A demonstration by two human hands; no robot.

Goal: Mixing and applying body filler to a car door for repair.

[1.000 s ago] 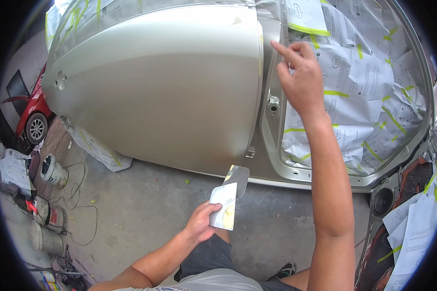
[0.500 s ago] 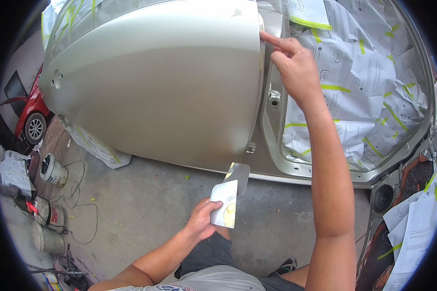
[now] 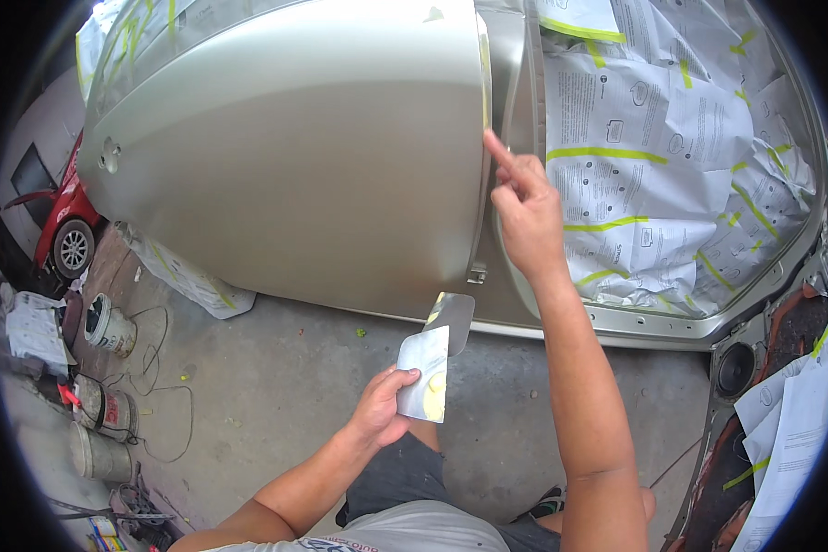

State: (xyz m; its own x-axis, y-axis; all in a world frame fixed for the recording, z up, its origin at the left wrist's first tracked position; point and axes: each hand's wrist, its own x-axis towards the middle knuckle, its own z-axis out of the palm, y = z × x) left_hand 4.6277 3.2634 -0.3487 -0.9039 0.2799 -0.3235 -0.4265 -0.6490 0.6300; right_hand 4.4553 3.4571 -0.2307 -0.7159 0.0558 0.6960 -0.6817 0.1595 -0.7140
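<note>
A beige-gold car door (image 3: pixel 313 156) stands in front of me, its rear edge running down near the middle of the view. My right hand (image 3: pixel 523 216) is raised with the index finger touching that edge; it holds nothing. Lower down, my left hand (image 3: pixel 384 409) grips two flat putty spreaders (image 3: pixel 430 368), one pale with yellowish filler smeared on it, one darker behind it. The body opening to the right is masked with printed paper (image 3: pixel 653 156) and yellow-green tape.
Concrete floor (image 3: pixel 276 386) lies below the door. Several paint cans and buckets (image 3: pixel 109 324) with cables stand at the lower left. A red car (image 3: pixel 64 225) is parked at the far left. More masked paper and a door speaker (image 3: pixel 736 368) are at the right.
My right hand has slid down along the door's rear edge, index finger now touching it lower. The left hand still holds the spreaders in about the same place.
</note>
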